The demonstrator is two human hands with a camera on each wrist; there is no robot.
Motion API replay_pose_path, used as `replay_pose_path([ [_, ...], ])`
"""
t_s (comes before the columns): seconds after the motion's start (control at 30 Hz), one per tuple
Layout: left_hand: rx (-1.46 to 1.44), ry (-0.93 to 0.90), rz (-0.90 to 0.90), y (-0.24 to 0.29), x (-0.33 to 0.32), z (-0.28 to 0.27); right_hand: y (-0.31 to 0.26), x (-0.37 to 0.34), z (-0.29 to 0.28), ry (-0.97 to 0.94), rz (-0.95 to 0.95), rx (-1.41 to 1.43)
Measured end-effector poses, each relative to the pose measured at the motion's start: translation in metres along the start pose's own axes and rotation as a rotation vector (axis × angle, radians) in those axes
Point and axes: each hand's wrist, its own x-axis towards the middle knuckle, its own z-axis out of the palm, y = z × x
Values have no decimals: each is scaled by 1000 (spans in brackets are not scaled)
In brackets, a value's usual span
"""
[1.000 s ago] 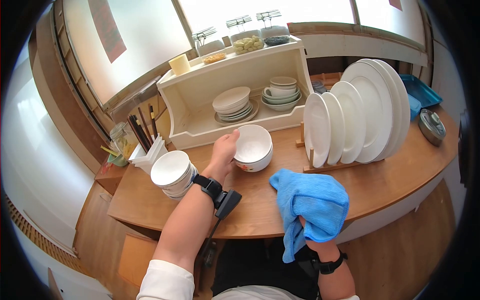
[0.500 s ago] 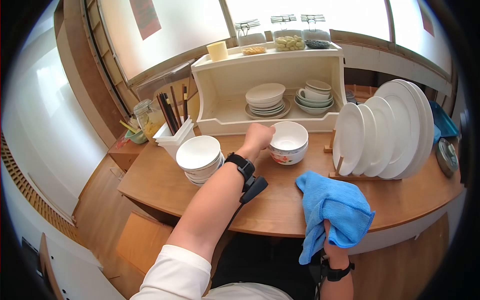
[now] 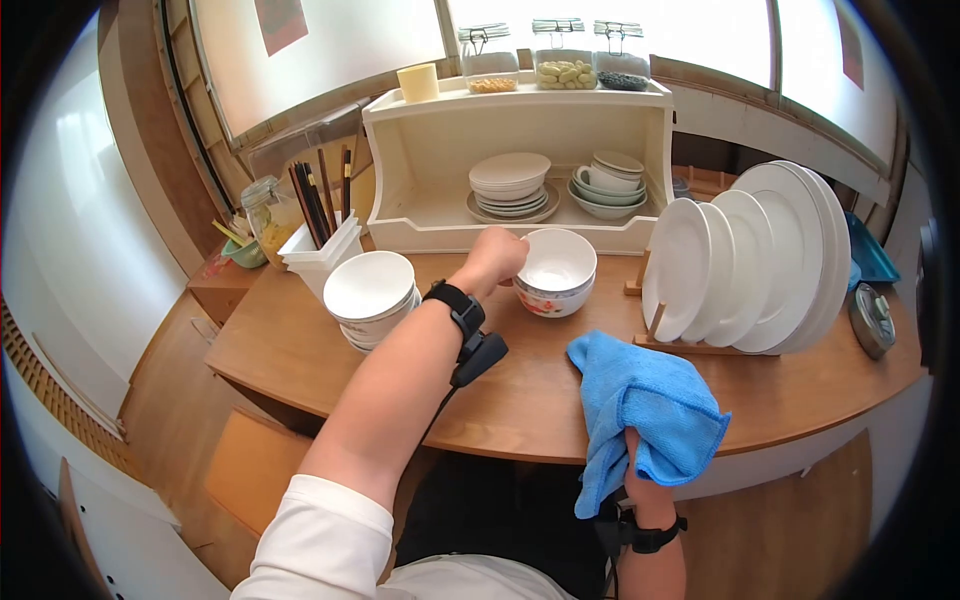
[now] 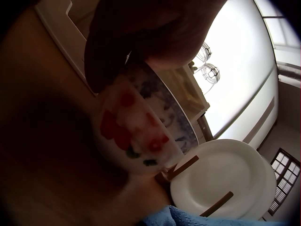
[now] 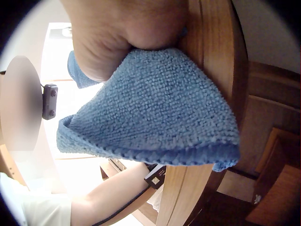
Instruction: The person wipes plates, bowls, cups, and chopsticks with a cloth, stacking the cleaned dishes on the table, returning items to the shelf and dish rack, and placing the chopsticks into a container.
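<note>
Gripping two nested floral bowls [image 3: 557, 272] at the rim with the left grip [image 3: 490, 262], on the wooden worktop [image 3: 500, 400] before a cream shelf unit [image 3: 520, 125]. Holding a blue microfiber cloth [image 3: 655, 400] in the right grip [image 5: 127, 30], nearer the body.

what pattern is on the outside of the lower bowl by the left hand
Red flowers with green leaves on white; the left wrist view shows it best.

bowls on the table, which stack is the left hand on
The stack with red flowers, in front of the white shelf: the left hand grips its rim. The other stack, beside the white chopstick holder, has no hand on it.
</note>
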Motion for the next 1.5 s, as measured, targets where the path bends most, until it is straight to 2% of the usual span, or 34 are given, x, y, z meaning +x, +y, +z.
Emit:
replay_pose_path([
  [0.1,47,6,3,12,-13,-6,1,1,0,-56,-9,13],
  [0.17,80,15,-4,6,-9,-8,-2,0,3,-2,70,138],
  [0.2,214,69,164,-10,9,-3,-1,0,2,-10,67,147],
  [0.23,353,126,331,-4,3,-7,2,-1,0,-12,59,82],
  [0.27,409,149,291,1,-3,-6,8,-3,-1,-18,51,21],
  [0.3,478,188,353,10,-16,-5,19,-9,0,6,99,13],
  [0.37,420,494,802,13,-47,-2,21,-10,-2,-29,99,-3],
  [0.43,383,362,956,31,-95,-26,23,-14,-3,-26,127,-41],
  [0.53,383,421,912,35,-154,-81,38,-22,-2,-24,163,-73],
  [0.57,452,540,897,29,-162,-100,37,-21,-2,-17,173,-69],
  [0.63,547,573,497,21,-179,-134,36,-20,-2,-26,148,-26],
  [0.7,691,641,376,-17,-167,-168,34,-17,-2,-28,112,19],
  [0.73,694,639,387,-33,-164,-180,33,-16,-2,-30,94,39],
  [0.8,669,548,210,-54,-156,-192,31,-13,-2,-34,59,72],
  [0.83,668,541,215,-59,-150,-194,29,-11,-1,-40,43,85],
  [0.9,370,321,-13,-62,-141,-194,26,-8,0,-63,7,109],
  [1.0,402,263,-89,-55,-136,-186,21,-2,1,-99,-50,141],
  [1.13,460,204,-7,-70,-127,-194,14,6,6,-168,-109,176],
  [1.17,471,197,-17,-69,-126,-194,9,8,13,-93,-27,240],
  [1.2,481,192,-26,-67,-125,-194,12,7,11,-97,-25,231],
  [1.27,538,169,-28,-58,-127,-192,16,5,7,-132,-239,26],
  [1.3,702,192,-10,-55,-126,-193,16,3,5,-140,-240,22],
  [1.33,867,215,9,-54,-126,-194,15,2,4,-146,-205,29],
  [1.37,923,259,102,-61,-124,-197,14,0,4,-152,-171,35],
  [1.5,895,346,150,-43,-140,-190,7,-8,1,-162,-33,59],
])
